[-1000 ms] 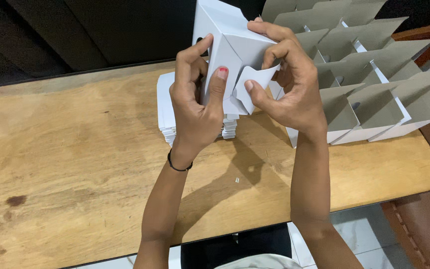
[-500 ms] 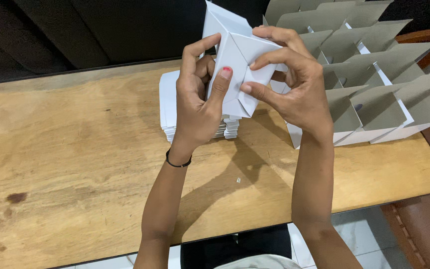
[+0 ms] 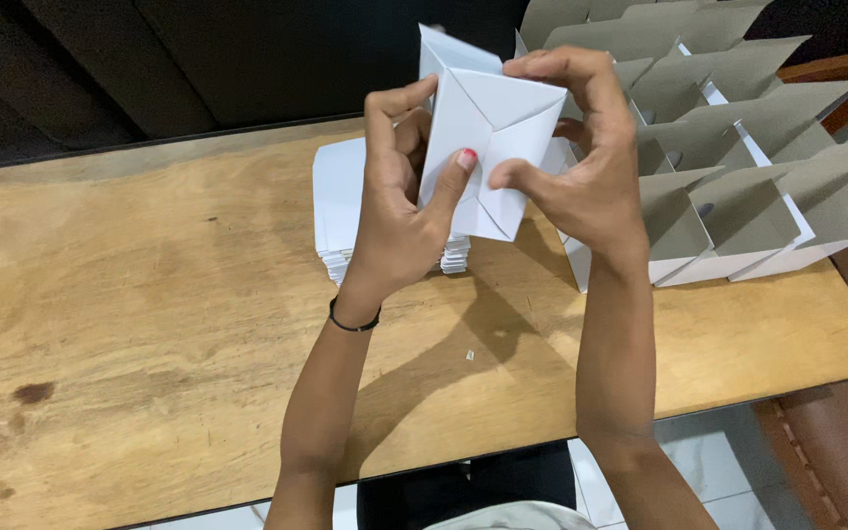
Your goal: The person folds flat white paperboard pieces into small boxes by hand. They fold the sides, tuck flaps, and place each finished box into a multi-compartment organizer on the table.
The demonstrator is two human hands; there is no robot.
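Both hands, left hand [image 3: 395,211] & right hand [image 3: 581,182], are gripping white folded cardboard box [image 3: 488,147]; loose bottom flap is now getting tucked flat, stack of flat white blanks [image 3: 341,206] at 9 o'clock.

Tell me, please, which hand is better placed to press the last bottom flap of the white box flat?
Probably the right hand: its thumb and fingers pinch the flap edge of the white box, while the left hand braces the box from the side.

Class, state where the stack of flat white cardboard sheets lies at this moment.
In the head view, the stack of flat white cardboard sheets lies on the wooden table toward its far edge, behind the left hand and left of the folded open boxes.
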